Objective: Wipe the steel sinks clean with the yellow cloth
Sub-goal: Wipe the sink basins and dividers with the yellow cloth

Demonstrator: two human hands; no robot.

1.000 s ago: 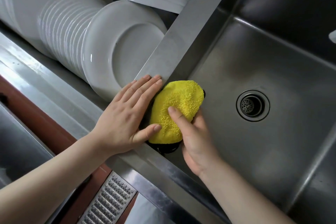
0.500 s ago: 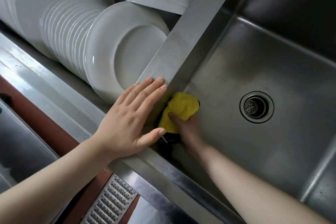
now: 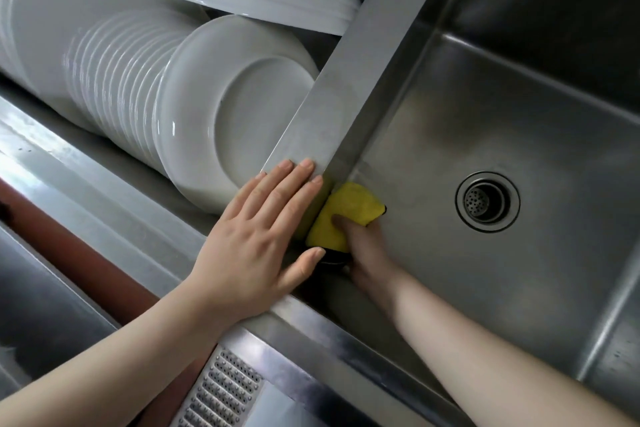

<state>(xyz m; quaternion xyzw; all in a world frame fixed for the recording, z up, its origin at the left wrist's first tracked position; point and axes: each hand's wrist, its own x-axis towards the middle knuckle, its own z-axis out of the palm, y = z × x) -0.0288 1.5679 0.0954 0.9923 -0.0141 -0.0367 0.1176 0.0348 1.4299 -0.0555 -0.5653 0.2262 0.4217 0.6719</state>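
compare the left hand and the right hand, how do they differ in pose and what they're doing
The left hand lies flat with straight fingers on the steel divider at the rim, holding nothing; the right hand reaches down inside the sink and grips the yellow cloth. The left hand is brightly lit, the right hand in shadow. Both are bare, with bare forearms.

- My left hand (image 3: 254, 239) and right hand (image 3: 369, 253) are bare, without gloves.
- Both my forearms are uncovered right to the picture's edge.
- My fingernails are short and plain.
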